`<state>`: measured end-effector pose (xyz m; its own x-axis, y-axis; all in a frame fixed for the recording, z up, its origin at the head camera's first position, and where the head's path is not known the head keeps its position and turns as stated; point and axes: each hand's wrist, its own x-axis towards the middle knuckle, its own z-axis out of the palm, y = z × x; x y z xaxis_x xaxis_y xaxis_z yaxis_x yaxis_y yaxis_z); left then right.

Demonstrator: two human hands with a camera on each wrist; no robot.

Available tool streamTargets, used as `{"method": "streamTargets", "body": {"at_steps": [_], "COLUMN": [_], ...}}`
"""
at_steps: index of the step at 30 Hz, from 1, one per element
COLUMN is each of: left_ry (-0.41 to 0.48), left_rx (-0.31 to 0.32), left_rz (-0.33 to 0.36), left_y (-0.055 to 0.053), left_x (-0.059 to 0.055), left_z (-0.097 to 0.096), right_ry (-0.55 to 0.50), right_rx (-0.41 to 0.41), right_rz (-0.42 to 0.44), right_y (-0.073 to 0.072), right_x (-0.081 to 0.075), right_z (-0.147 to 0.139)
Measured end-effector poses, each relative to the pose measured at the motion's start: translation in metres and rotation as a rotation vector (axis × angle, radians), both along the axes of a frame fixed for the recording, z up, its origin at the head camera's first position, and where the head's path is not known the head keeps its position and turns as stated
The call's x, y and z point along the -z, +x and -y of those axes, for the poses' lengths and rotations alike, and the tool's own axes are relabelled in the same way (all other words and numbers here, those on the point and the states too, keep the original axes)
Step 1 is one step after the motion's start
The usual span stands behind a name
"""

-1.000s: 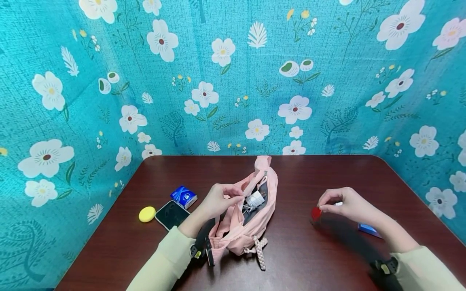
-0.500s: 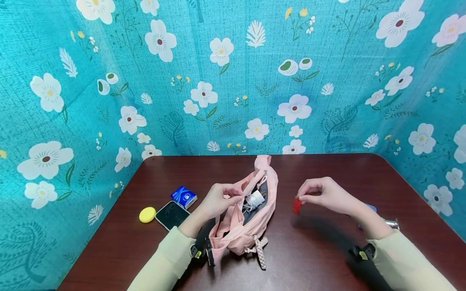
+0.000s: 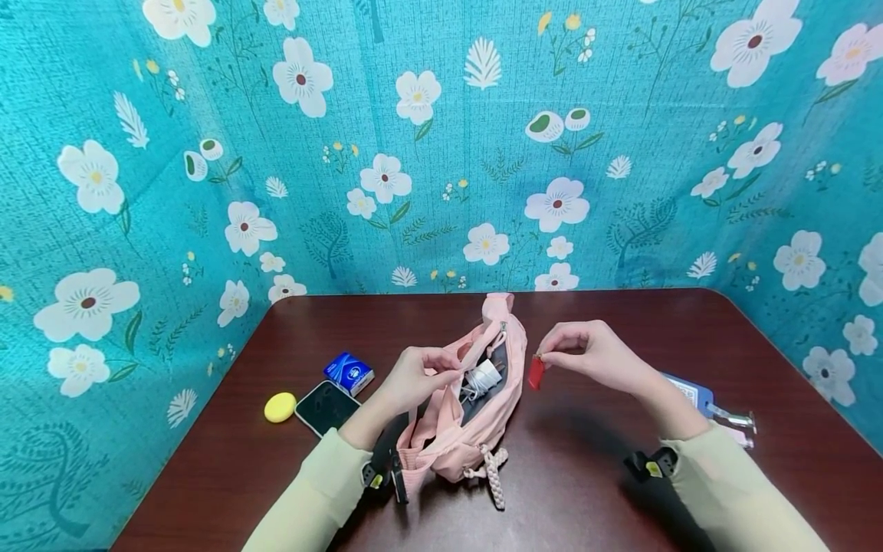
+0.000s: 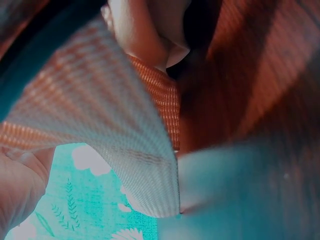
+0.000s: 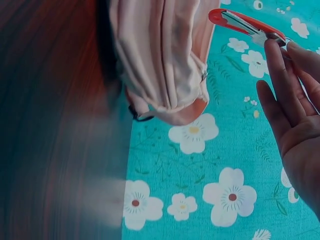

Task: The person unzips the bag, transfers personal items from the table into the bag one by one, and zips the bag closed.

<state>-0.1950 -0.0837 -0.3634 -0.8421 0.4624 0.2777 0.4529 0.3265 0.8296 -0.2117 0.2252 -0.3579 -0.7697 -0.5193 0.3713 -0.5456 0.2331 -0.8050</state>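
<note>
A pink sling bag (image 3: pixel 507 399) lies in the middle of the table, its zipped top spread apart. My left hand (image 3: pixel 414 387) pinches the near-left edge of that opening. Inside sits a white charger (image 3: pixel 485 376) with its cable wound round it. Just right of the bag, my right hand (image 3: pixel 593 354) holds a small red pocket knife (image 3: pixel 536 372) by one end, between thumb and fingertips, above the table. In the right wrist view the pocket knife (image 5: pixel 245 24) shows metal parts between its red sides. Webbing strap (image 4: pixel 100 110) fills much of the left wrist view.
Left of the bag lie a phone (image 3: pixel 324 410), a blue tissue pack (image 3: pixel 349 373) and a round yellow object (image 3: pixel 280 407). A braided charm (image 3: pixel 494 479) hangs from the bag's near end. A blue card holder (image 3: pixel 698 395) with a metal clip lies at right, partly behind my forearm.
My right hand has moved left with the pocket knife, from the table's right side to close beside the bag. The card holder has come into sight. My left hand stays put.
</note>
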Motion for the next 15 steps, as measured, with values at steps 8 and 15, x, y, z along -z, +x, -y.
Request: {"method": "streamTargets", "body": {"at_steps": [8, 15], "left_ry": [0.002, 0.000], "left_rx": [0.003, 0.006], "left_rz": [-0.012, -0.013], "left_y": [-0.001, -0.002], "left_x": [0.002, 0.001], "left_z": [0.000, 0.000], "right_ry": [-0.027, -0.051], "right_rx": [0.019, 0.022], "right_rz": [0.010, 0.012], "right_y": [-0.008, -0.015], "right_x": [0.000, 0.008], "right_z": [0.019, 0.035]}}
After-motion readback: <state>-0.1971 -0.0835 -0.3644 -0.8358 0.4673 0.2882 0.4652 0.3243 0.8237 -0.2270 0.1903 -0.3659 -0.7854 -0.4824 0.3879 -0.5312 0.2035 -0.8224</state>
